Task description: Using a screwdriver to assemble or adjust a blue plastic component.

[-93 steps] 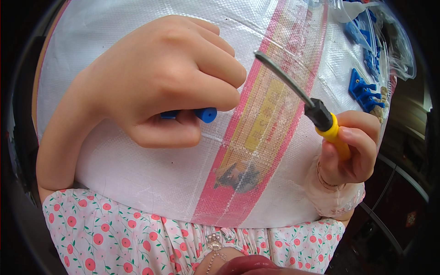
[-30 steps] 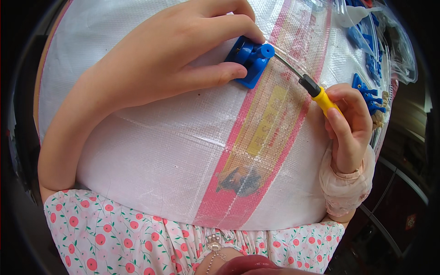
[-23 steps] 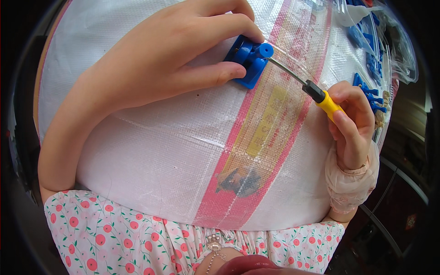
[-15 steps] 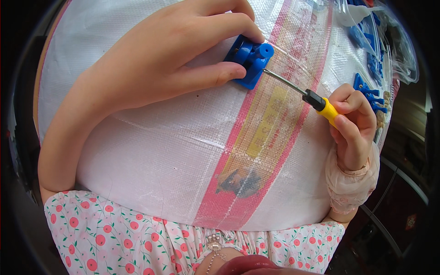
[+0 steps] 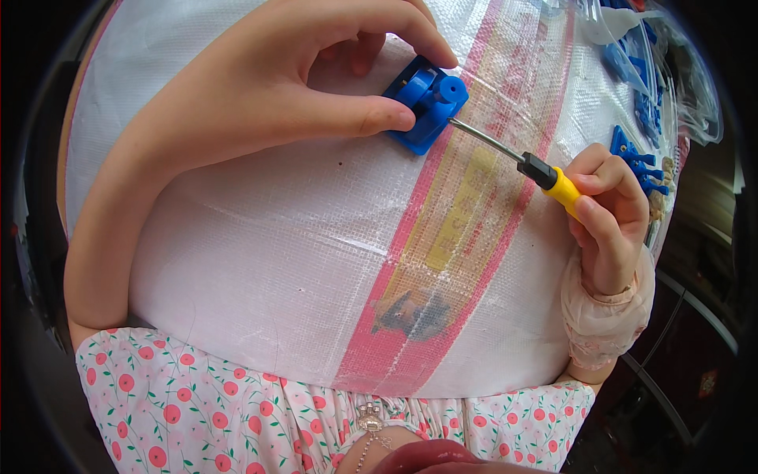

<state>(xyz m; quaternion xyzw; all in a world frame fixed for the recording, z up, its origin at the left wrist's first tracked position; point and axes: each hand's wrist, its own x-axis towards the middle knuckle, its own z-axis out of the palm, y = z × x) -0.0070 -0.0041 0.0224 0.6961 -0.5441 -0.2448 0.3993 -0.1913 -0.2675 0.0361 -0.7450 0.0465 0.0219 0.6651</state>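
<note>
A small blue plastic part (image 5: pixel 430 110) with a round post and a ring-shaped piece on a flat base lies on the white woven sheet. My left hand (image 5: pixel 308 75) spans it, thumb against its near left side and index fingertip at its far right corner. Between thumb and index I can see the part's inner side. In my right hand (image 5: pixel 612 205) is a screwdriver (image 5: pixel 562 189) with a yellow and black handle, pinched between thumb and fingers. Its metal tip points left and meets the part's right side, just below the round post; whether it sits in a screw is too small to tell.
The woven sheet (image 5: pixel 260 253) with a pink and yellow printed band covers the table. At the right edge lie more blue plastic parts (image 5: pixel 632 158). Beyond them are clear plastic bags (image 5: pixel 691 95) and a white nozzle-shaped piece (image 5: pixel 612 25).
The blue part has shifted slightly left and up, and the screwdriver tip has followed it. My left thumb has drawn back a little to the left, and the fingers have spread wider.
</note>
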